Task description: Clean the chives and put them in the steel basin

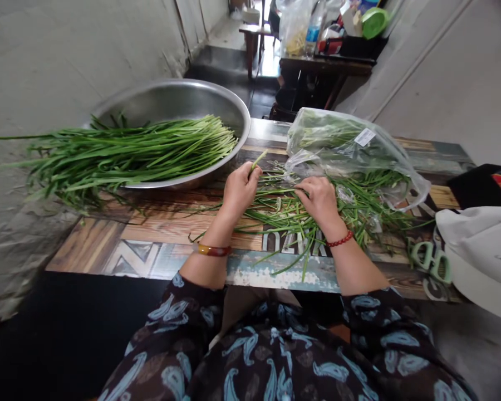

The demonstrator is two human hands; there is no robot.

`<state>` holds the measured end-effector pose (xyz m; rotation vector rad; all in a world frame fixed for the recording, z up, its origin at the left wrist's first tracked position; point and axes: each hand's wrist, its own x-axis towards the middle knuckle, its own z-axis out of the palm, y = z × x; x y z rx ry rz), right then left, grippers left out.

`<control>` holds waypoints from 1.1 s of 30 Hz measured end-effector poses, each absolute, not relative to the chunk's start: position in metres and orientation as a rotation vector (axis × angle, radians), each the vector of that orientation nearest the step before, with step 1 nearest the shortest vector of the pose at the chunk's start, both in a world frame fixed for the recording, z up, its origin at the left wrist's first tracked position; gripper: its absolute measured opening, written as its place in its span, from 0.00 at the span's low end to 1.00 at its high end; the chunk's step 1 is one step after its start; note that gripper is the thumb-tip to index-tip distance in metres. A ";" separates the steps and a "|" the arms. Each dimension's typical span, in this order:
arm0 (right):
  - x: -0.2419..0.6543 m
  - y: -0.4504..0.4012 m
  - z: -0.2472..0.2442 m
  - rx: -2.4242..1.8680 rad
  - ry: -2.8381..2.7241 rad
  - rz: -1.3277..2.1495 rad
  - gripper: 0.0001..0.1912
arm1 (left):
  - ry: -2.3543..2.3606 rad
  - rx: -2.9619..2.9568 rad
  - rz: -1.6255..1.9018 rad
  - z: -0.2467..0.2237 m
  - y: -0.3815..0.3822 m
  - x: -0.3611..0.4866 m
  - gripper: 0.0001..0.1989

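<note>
My left hand (239,188) is closed around a garlic chive stalk (259,160), its pale end sticking up past the thumb. To the right, my right hand (317,199) has thumb and forefinger pinched together over the loose chives; what lies between them is too small to make out. Scattered garlic chives (271,216) and bits of trimmings cover the table around and below both hands. A thick bundle of garlic chives (150,147) lies across the steel basin (244,120) on the left, its leafy tips hanging over the rim.
A clear plastic bag (354,136) with more greens inside lies behind my right hand. On the right edge of the patterned table (146,259) are a white cap (480,250) and green-framed glasses (430,262). Farther back, a cluttered table (329,65) holds bottles and bags.
</note>
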<state>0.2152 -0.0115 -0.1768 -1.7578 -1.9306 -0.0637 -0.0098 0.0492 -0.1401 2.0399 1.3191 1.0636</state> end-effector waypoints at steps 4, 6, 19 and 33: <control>0.210 -0.008 -0.173 -1.614 -1.790 0.033 0.07 | 1.274 2.003 1.052 -0.143 0.049 -0.008 0.13; 0.208 -0.009 -0.169 -1.507 -1.666 0.139 0.06 | 1.231 1.972 1.044 -0.142 0.047 -0.007 0.12; 0.192 -0.020 -0.149 -1.413 -1.439 0.362 0.13 | 0.987 1.996 0.786 -0.139 0.037 0.004 0.10; 0.195 -0.015 -0.158 -1.319 -1.327 0.572 0.14 | 1.002 1.887 0.789 -0.134 0.034 0.003 0.11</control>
